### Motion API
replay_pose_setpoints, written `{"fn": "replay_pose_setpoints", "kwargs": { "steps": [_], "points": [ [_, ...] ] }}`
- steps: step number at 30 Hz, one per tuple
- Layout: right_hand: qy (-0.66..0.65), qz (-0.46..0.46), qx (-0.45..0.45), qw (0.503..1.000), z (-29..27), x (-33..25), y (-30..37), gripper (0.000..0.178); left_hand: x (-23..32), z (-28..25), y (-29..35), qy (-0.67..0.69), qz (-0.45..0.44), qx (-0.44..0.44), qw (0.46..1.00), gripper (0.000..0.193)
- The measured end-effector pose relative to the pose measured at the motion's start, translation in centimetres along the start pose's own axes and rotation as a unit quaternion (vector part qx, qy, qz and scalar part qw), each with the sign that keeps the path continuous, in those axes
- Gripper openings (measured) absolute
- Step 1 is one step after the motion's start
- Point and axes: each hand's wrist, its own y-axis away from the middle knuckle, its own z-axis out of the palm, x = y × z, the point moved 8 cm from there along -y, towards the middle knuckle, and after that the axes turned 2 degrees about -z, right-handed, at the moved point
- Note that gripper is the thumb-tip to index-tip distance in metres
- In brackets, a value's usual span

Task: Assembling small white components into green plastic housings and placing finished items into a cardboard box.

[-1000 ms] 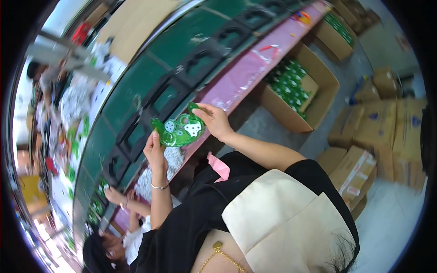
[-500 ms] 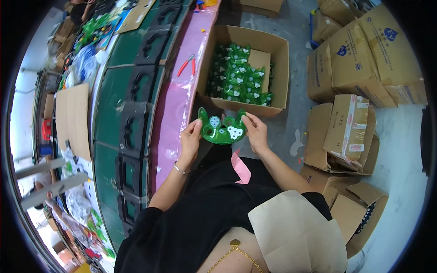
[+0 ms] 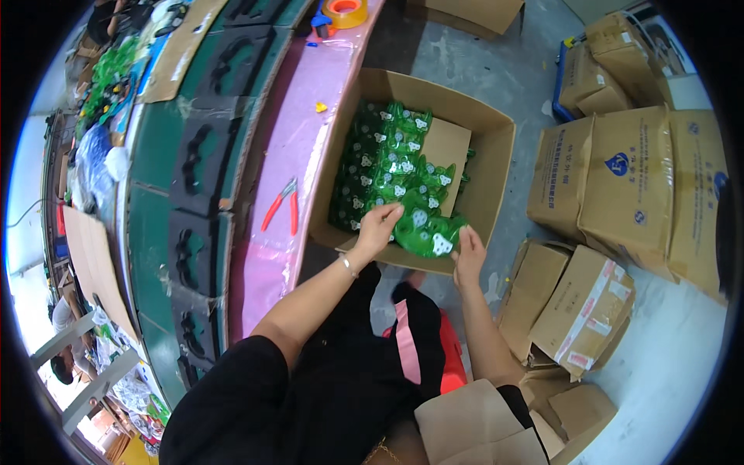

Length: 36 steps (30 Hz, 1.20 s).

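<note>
Green plastic part (image 3: pixel 425 237), one in number, is held by its two ends at the near edge of one open cardboard box (image 3: pixel 490 167); whether the parts beneath are touched by it cannot be told. Its left end is pinched between the thumb and fingers of the left hand (image 3: pixel 377 230), which is nearly closed. Its right end is pinched likewise by the right hand (image 3: pixel 470 256), with the fingers bent. One bracelet (image 3: pixel 349 266) is worn on the left wrist.

Inside the box, many similar green parts (image 3: pixel 399 155) are packed too closely to be counted, and one flat cardboard piece (image 3: pixel 447 147) is set beside them. On the pink worktop (image 3: pixel 294 155), left of the box, one pair of pliers (image 3: pixel 273 209) is laid with its two red handles spread. Farther along, one small yellow piece (image 3: pixel 321 107) and one roll of tape (image 3: pixel 350 21) are placed. Several black holders (image 3: pixel 209 124) are lined up left of the worktop, and several cartons (image 3: pixel 628 186) are stacked at the right.
</note>
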Motion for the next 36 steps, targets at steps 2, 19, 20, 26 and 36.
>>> {"fn": "replay_pose_setpoints", "kwargs": {
  "steps": [2,19,20,26,36],
  "points": [
    [0.02,0.004,0.015,1.0,0.2,0.3,-6.8,0.031,-1.2,2.6,-6.6,0.01,0.012,0.009,1.0,0.031],
    [0.027,0.016,-0.05,0.998,0.0,15.4,-54.1,0.022,-19.6,24.0,-44.8,-0.12,-0.066,0.079,0.987,0.054],
    [0.055,0.022,-0.032,0.998,-0.6,16.5,-55.2,0.021,-20.9,25.1,-45.5,-0.084,-0.071,0.065,0.992,0.057],
    [0.043,0.052,-0.036,0.997,-2.1,21.9,-56.8,0.019,-26.0,26.7,-46.1,-0.151,-0.095,0.097,0.979,0.058],
    [0.039,0.062,-0.049,0.996,-2.0,23.5,-56.0,0.022,-26.0,26.6,-45.0,-0.225,-0.156,0.104,0.956,0.07]
  ]
}}
